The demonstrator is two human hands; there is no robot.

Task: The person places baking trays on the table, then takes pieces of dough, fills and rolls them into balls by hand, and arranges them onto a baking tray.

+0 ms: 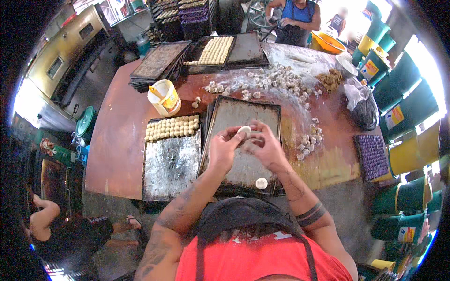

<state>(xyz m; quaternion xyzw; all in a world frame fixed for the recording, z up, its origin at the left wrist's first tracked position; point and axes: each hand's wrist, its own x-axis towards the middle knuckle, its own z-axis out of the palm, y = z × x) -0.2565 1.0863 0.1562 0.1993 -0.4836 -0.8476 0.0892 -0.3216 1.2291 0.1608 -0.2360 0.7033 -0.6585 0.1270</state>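
A small white piece of dough [244, 129] is pinched between the thumb and fingers of my left hand [224, 146], above a dark-rimmed baking tray [227, 166]. My right hand [263, 144] is curled close beside the dough. Its fingers are smeared by motion, so I cannot make out whether they grip it. A flat round of dough [261, 183] lies on the tray near its front edge. To the left, rows of pale dough balls [172, 128] fill the far end of another worn tray [171, 164].
Behind the trays stands a white tub [164, 97] with a yellow-handled tool. Floured lumps [281, 82] are scattered across the table [112, 140]. Stacked trays [157, 63] sit at the back; a tray of purple pieces [371, 158] lies right. Another person [300, 16] stands across the table.
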